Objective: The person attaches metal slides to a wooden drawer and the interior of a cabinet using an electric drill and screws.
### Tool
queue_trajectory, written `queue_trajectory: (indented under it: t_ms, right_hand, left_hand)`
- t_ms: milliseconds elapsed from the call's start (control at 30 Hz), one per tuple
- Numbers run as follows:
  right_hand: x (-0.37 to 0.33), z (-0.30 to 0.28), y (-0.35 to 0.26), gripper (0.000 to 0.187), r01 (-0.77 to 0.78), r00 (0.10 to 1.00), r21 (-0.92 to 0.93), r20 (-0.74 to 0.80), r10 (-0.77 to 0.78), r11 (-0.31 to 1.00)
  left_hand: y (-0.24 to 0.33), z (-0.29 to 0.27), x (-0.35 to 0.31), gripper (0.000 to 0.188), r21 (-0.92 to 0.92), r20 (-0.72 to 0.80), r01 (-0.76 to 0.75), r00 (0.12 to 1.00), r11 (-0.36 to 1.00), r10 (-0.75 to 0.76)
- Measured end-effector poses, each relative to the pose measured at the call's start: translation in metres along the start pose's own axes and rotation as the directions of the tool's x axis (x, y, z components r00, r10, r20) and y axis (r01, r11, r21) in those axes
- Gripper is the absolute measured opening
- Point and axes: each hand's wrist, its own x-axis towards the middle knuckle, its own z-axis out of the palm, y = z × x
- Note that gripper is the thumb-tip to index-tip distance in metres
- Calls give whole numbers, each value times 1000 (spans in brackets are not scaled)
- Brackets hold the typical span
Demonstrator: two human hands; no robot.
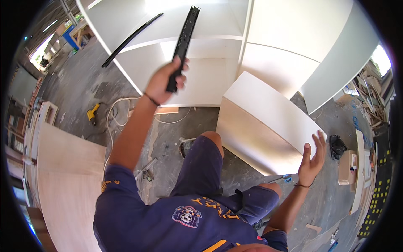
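the left hand (168, 80) hides a stretch of the black rail (187, 38) near its lower end. whether the right hand (310, 164) touches the white box (268, 105), at four o'clock, cannot be told. toward twelve o'clock the white cabinet (212, 77) is cut by the top edge; at eight, the pale wooden panel (71, 168) runs out at the bottom. the black bundle (337, 147) near three is too small to identify, and the dark shirt (147, 222) is cropped at six.

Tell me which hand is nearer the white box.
Right. The right hand is at the right end of the white box, contact unclear; the left hand is apart, off its left end, holding a black rail.
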Motion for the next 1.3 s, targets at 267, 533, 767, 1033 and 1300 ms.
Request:
queue_trajectory:
  t_ms: [267,533,767,1033,1300]
  right_hand:
    - [-83,51,-43,26,-537,825,530,491,279,656]
    - [-144,61,-56,29,-731,533,508,842,-82,456]
    - [-185,53,-52,22,-806,426,443,895,-134,394]
    - [-185,60,-43,19,-726,471,396,882,-11,562]
    - [-195,71,-41,22,-756,486,398,873,38,519]
  left_hand:
    - [-139,129,-124,40,-129,-150,-100,985,987,80]
    - [-169,169,-165,38,-152,-67,-18,998,988,8]
    - [-129,146,-125,34,-306,-379,-242,918,921,116]
    - [-139,149,-98,34,-227,-500,-290,854,930,145]
    - [-146,143,-89,33,-219,-546,-216,835,951,64]
